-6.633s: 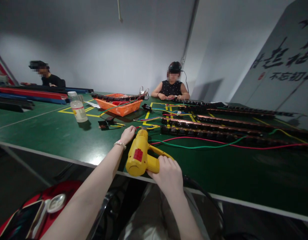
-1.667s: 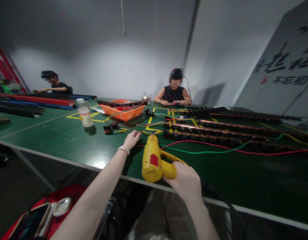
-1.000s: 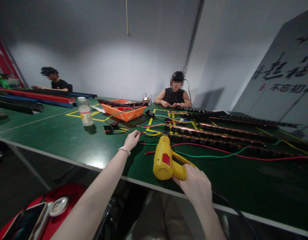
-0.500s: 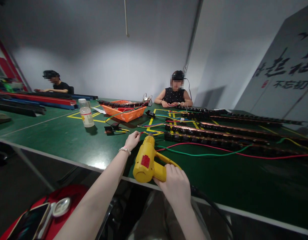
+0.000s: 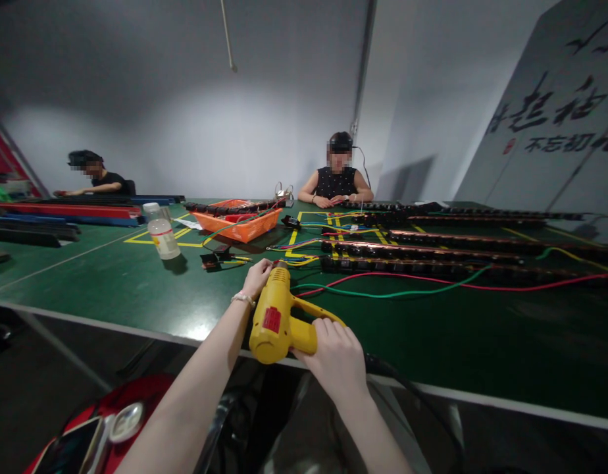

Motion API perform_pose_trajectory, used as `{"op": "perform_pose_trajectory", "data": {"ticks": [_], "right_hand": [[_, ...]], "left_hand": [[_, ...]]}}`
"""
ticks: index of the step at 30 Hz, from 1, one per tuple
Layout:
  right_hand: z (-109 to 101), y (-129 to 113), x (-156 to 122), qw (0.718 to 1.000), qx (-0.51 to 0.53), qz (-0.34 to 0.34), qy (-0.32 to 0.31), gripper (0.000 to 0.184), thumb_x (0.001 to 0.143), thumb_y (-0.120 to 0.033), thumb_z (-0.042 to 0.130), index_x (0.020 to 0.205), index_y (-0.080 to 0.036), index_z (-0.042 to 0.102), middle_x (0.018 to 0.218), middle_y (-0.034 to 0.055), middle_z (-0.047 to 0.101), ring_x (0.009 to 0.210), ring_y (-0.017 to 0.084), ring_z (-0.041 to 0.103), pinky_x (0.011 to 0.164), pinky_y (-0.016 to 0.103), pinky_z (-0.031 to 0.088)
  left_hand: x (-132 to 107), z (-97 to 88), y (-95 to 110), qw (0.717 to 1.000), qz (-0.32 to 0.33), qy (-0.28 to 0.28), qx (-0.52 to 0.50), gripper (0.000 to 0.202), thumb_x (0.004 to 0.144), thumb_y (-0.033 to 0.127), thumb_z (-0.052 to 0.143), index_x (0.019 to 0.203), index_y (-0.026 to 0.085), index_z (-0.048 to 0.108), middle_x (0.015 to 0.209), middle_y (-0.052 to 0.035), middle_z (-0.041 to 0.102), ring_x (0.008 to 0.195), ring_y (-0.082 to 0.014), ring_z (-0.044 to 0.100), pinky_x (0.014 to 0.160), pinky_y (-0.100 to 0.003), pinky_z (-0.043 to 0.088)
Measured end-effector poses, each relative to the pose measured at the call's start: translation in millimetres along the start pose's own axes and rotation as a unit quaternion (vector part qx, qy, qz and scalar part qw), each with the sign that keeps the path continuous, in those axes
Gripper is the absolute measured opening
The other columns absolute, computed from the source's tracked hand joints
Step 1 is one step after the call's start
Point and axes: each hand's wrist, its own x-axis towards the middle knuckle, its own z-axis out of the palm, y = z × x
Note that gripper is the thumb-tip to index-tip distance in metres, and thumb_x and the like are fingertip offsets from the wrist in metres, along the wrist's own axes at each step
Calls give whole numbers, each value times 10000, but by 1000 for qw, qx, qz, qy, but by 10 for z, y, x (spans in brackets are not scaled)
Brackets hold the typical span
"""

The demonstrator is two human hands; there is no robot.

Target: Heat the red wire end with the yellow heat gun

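My right hand (image 5: 333, 355) is wrapped round the handle of a yellow heat gun (image 5: 274, 309), whose nozzle points away from me over the table's front part. Just left of the nozzle, my left hand (image 5: 257, 280) is closed in a pinch on the end of a thin wire, largely hidden behind the gun. Several coloured wires (image 5: 304, 261) run from there to long black strips with copper-coloured edges (image 5: 383, 264) lying on the right. A small black connector with short leads (image 5: 212, 261) rests beyond my left hand.
An orange basket (image 5: 239, 229) holding dark parts stands behind my hands, with a clear bottle (image 5: 162, 234) left of it. Green and red cables (image 5: 393, 293) cross the green table's right side. One co-worker (image 5: 336, 174) sits opposite, another (image 5: 97, 174) far left.
The view has turned slightly right, so most things sit further left. The heat gun's nozzle now overlaps the fingertips of my left hand more. Both hands keep their grip.
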Motion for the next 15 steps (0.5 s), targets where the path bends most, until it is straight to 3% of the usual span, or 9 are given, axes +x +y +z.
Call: {"op": "perform_pose_trajectory", "data": {"ticks": [4,8,15], "right_hand": [[-37,161,-17,1000,10,-29,9,335,697,-501,639,756,-195,516,725,21,576,729,176,520,700,296,313],[-87,321,-31,999,-2,-37,19,355,719,-535,605,745,-192,520,712,23,582,719,172,528,698,291,305],[-170,592,-52,998,-43,-33,30,340,749,-527,575,728,-191,527,682,14,580,707,169,541,675,280,293]], "left_hand": [[-34,7,45,1000,-29,-8,-9,293,774,450,508,837,174,582,655,-5,612,601,-130,529,537,-221,343],[-60,9,75,1000,-19,5,12,379,734,546,541,837,183,574,541,31,548,518,-118,483,500,-217,309],[-46,13,36,1000,0,8,10,296,851,414,385,758,188,552,539,22,548,541,-115,508,565,-217,354]]}}
